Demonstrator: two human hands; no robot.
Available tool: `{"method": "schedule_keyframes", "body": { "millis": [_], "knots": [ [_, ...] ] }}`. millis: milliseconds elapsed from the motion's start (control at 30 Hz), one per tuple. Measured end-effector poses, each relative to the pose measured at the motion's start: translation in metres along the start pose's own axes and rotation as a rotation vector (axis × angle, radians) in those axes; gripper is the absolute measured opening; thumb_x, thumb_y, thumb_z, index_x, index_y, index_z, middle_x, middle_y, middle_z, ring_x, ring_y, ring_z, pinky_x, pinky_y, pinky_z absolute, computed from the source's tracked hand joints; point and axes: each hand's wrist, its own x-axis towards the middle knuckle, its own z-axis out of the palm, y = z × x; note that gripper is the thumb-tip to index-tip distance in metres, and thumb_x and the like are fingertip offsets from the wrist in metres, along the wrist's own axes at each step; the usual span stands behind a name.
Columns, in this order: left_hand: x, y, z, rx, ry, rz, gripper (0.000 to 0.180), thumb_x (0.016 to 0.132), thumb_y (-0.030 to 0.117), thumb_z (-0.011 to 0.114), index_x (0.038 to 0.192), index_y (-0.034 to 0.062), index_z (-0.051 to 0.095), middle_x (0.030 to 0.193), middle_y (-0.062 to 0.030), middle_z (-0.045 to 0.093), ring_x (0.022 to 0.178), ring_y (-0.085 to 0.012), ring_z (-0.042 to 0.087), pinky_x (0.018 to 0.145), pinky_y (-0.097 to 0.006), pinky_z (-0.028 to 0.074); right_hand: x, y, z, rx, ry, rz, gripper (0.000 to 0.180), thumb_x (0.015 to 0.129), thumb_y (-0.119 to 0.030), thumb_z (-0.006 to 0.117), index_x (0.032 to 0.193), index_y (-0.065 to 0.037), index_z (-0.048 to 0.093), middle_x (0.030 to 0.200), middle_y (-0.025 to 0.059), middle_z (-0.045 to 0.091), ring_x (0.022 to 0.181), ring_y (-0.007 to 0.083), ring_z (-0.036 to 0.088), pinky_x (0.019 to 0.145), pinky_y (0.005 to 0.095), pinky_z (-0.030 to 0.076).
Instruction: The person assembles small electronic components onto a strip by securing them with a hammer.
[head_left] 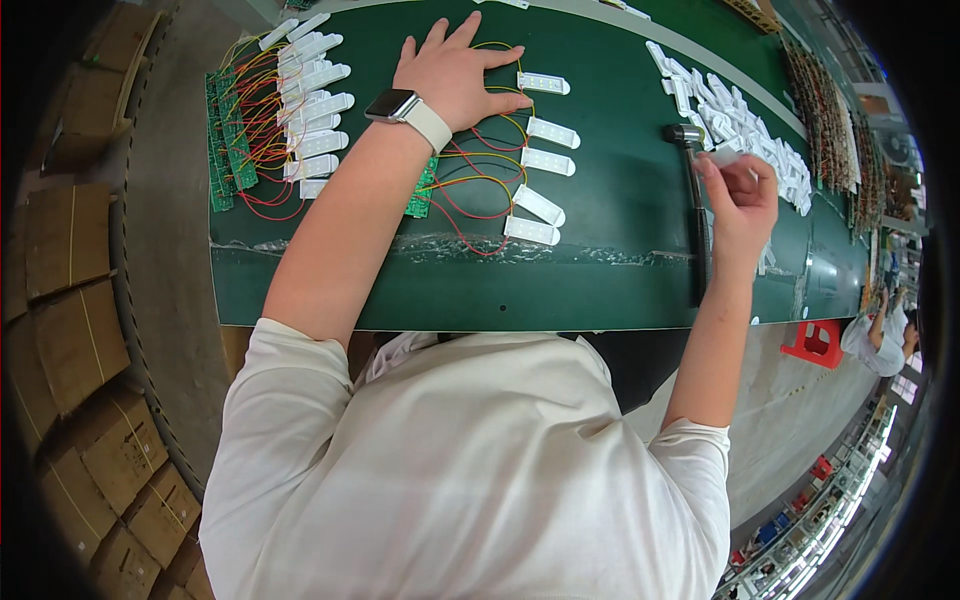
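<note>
My left hand (455, 75) lies with its fingers spread over the green work table, its thumb and index fingertip by the yellow wires of a white plastic strip (543, 83). Below that strip, several more wired white strips (548, 161) lie in a column. Their red and yellow wires run to a green circuit board (421, 190), partly hidden by my left forearm. At the right, my right hand (742, 190) pinches a small white plastic piece (722, 156), partly covered by the fingers. It is held beside a heap of loose white plastic pieces (745, 120).
A black long-handled tool (698, 220) lies left of my right forearm. More boards (232, 140) with wired white strips (315, 105) lie at the left. Wire bundles (815, 110) line the far right. Cardboard boxes (70, 240), a red stool (815, 343) and another person (880, 340) are beyond the table.
</note>
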Motion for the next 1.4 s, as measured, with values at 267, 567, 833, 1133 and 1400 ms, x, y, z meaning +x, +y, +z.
{"method": "schedule_keyframes", "body": {
  "millis": [267,567,833,1133,1400],
  "knots": [
    [-0.005,-0.002,0.001,-0.035,0.044,0.026,0.071,0.088,0.064,0.068,0.150,0.0312,0.057,0.169,-0.0210,0.028,0.154,-0.0434,0.029,0.124,-0.057,0.023,0.001,0.013,0.015,-0.132,-0.135,0.141,0.025,0.089,-0.003,0.080,0.111,-0.001,0.069,0.103,0.0060,0.074,0.087,0.0105,0.068,0.079,0.0226,0.051],
    [0.001,-0.004,0.006,-0.024,0.031,0.011,0.070,0.088,0.063,0.069,0.149,0.0312,0.058,0.168,-0.0219,0.029,0.153,-0.0442,0.029,0.124,-0.057,0.024,0.001,0.013,0.029,-0.202,-0.167,0.186,0.017,0.093,-0.007,0.078,0.106,0.001,0.070,0.100,0.0052,0.072,0.084,0.0105,0.070,0.078,0.0225,0.054],
    [0.001,-0.003,0.006,0.016,0.016,0.004,0.071,0.088,0.064,0.068,0.150,0.0314,0.057,0.167,-0.0229,0.030,0.153,-0.0444,0.029,0.123,-0.057,0.025,-0.001,0.027,0.051,-0.220,-0.208,0.203,0.016,0.095,-0.003,0.072,0.111,0.001,0.073,0.100,0.0066,0.074,0.084,0.0115,0.072,0.076,0.0249,0.059],
    [-0.006,-0.004,0.001,-0.022,0.046,0.034,0.071,0.089,0.065,0.067,0.151,0.0327,0.056,0.167,-0.0226,0.030,0.153,-0.0441,0.029,0.124,-0.056,0.024,0.000,0.007,0.035,-0.692,-0.344,-0.039,0.020,0.086,-0.008,0.082,0.105,-0.003,0.077,0.098,0.0079,0.075,0.079,0.0163,0.072,0.073,0.0280,0.058],
    [-0.006,-0.004,0.001,-0.017,0.046,0.037,0.071,0.088,0.065,0.067,0.151,0.0336,0.055,0.167,-0.0220,0.031,0.153,-0.0441,0.029,0.124,-0.057,0.024,0.018,-0.001,0.029,-0.892,-0.492,-0.221,0.022,0.088,-0.012,0.080,0.108,-0.002,0.077,0.100,0.0112,0.075,0.079,0.0256,0.072,0.073,0.0345,0.059]
  ]
}}
